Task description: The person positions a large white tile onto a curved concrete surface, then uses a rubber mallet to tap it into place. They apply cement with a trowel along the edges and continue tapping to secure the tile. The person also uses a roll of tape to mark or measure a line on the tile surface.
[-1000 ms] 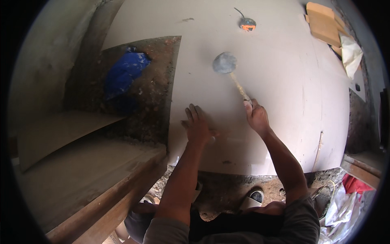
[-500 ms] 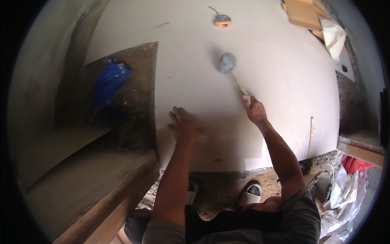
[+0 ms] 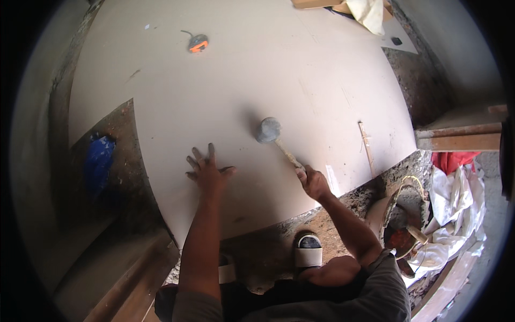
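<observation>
My right hand (image 3: 315, 183) is closed around the pale, worn handle of a mallet (image 3: 270, 130). Its round grey head is over the large pale floor slab (image 3: 279, 70), casting a shadow to its left; I cannot tell whether it touches. To the left, my left hand (image 3: 206, 170) has its fingers spread, palm down on or just above the same surface, with nothing in it. Beyond both hands lies a small round black-and-orange tool (image 3: 198, 43) with a short dark tail.
A blue bag (image 3: 98, 163) sits in the dark cut-out at left. A thin strip (image 3: 366, 147) lies on the slab at right. Nearby stand a dirty bucket (image 3: 403, 217) and crumpled white sheeting (image 3: 456, 198). Cardboard (image 3: 316, 3) lies at the far edge, a wooden sill (image 3: 461, 138) at right.
The view has swung to the right, so the slab and the round tool appear farther left. My left hand's fingers are now spread wider; the mallet stays in my right hand.
</observation>
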A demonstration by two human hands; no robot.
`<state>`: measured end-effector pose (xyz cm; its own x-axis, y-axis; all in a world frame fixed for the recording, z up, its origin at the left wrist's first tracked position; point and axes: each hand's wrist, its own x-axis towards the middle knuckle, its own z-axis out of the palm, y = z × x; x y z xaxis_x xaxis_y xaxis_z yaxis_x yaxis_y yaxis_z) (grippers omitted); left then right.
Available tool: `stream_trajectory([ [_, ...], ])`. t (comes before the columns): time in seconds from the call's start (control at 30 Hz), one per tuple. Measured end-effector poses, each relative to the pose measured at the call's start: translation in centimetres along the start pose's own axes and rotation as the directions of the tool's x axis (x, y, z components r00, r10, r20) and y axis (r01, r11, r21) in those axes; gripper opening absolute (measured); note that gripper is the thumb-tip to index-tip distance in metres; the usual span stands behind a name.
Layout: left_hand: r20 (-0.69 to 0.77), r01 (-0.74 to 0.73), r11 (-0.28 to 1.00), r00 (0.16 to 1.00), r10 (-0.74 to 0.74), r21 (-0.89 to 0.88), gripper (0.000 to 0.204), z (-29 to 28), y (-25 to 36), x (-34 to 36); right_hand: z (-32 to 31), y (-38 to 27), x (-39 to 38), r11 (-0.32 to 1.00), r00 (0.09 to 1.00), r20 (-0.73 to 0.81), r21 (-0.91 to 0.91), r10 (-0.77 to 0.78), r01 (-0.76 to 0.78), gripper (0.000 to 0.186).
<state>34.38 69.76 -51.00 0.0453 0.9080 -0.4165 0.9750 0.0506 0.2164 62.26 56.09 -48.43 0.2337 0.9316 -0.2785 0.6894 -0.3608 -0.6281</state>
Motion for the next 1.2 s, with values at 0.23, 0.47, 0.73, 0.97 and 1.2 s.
stream_trajectory([
  [0.23, -0.018, -0.016, 1.000, 1.000, 0.016, 0.012, 0.113, 0.2, -0.1, 0.4, -0.5, 1.1, -1.9, 0.992, 0.992, 0.018, -0.044, 0.122, -0.121, 0.047],
  [0.47, 0.088, -0.160, 0.979, 0.985, 0.150, 0.123, 0.114, 1.0, 5.7, -1.1, -1.7, 1.6, -7.5, 0.986, 0.991, -0.032, 0.110, 0.127, -0.122, 0.049],
  [0.73, 0.148, -0.329, 0.916, 0.942, 0.301, 0.230, 0.114, 4.2, 12.9, -3.2, -2.8, 2.7, -2.0, 0.990, 0.987, -0.115, 0.100, 0.114, -0.103, 0.048],
  [0.97, 0.130, -0.332, 0.920, 0.942, 0.310, 0.211, 0.110, 3.9, 13.3, -3.2, -2.3, 4.2, 0.0, 0.977, 0.980, -0.060, 0.112, 0.190, -0.182, 0.051],
  [1.2, 0.193, -0.337, 0.911, 0.936, 0.296, 0.237, 0.108, 4.0, 13.2, -3.2, -2.7, 4.4, -7.1, 0.957, 0.977, 0.034, 0.199, 0.210, -0.213, 0.049],
])
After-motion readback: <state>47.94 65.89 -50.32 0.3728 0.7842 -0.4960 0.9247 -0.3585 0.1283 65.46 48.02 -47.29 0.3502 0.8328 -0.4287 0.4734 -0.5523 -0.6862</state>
